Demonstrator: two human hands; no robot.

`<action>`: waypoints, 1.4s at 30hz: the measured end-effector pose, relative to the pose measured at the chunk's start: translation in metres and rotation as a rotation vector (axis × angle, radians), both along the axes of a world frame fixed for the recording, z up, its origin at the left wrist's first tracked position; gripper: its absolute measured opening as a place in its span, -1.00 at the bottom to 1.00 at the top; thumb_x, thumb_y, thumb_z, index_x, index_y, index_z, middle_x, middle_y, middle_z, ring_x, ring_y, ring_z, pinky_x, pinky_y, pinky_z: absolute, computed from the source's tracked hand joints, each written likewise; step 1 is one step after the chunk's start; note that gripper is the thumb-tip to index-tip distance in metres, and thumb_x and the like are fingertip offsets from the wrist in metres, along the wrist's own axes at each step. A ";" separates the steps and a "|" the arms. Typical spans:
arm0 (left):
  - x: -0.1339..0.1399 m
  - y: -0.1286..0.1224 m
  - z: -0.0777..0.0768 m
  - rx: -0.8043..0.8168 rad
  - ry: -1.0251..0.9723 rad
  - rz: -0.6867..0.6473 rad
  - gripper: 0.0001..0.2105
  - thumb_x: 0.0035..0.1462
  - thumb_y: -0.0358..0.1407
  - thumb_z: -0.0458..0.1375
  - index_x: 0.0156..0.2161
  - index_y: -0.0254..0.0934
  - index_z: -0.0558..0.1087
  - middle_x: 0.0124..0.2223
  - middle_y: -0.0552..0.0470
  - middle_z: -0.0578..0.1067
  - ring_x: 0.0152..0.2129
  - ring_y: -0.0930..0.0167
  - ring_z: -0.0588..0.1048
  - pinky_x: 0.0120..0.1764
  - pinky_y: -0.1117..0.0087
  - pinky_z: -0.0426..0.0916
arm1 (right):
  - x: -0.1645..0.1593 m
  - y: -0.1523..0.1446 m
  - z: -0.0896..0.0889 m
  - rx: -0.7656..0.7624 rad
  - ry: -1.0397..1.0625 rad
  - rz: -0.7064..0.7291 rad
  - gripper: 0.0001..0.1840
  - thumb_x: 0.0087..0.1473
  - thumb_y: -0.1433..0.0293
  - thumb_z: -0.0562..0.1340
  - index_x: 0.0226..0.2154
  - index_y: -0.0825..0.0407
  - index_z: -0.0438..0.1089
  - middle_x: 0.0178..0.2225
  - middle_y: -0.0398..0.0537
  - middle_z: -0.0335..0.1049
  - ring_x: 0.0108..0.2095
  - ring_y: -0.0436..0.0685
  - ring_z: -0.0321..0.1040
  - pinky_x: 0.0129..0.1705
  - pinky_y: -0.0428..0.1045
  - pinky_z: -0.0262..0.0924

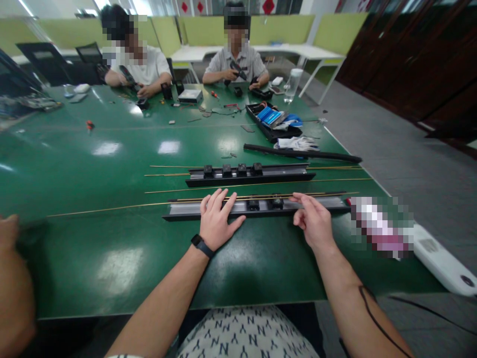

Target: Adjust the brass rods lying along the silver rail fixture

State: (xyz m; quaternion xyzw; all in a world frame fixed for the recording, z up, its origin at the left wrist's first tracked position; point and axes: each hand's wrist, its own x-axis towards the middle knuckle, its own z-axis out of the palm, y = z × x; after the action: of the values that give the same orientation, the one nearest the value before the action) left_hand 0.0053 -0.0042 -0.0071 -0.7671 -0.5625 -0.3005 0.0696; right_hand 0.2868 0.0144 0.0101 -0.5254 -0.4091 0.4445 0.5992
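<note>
My left hand (219, 221) lies with fingers spread over the near black-edged metal channel (182, 209), its fingertips on the far edge by the rods. My right hand (315, 221) is at the channel's right part, fingers bent and fingertips closed at a thin gold-coloured rod (261, 197); the exact grip is hard to see. Small black blocks (277, 201) sit in the channel between my hands. Another long gold-coloured rod (112, 208) runs out to the left.
A second channel (249, 178) with several black blocks lies beyond, with more thin rods (175, 191). Farther back are a black bar (301, 153), gloves (296, 143) and a tray (261, 124). Two people work across the table; another person's arm (15, 288) is at left.
</note>
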 end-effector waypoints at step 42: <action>-0.001 0.000 0.000 -0.009 0.004 -0.006 -0.39 0.26 0.04 0.21 0.33 -0.14 0.35 0.36 -0.18 0.37 0.35 0.10 0.26 0.36 -0.01 0.01 | 0.001 0.000 0.000 0.003 0.016 -0.006 -0.60 0.18 0.08 0.35 -0.09 0.03 0.58 -0.13 0.07 0.59 -0.70 -0.14 0.26 -0.76 -0.19 -0.16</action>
State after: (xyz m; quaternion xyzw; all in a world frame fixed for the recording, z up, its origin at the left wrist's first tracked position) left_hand 0.0047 -0.0046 -0.0069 -0.7697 -0.5614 -0.2968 0.0666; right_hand 0.2874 0.0145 0.0102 -0.5222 -0.4032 0.4465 0.6045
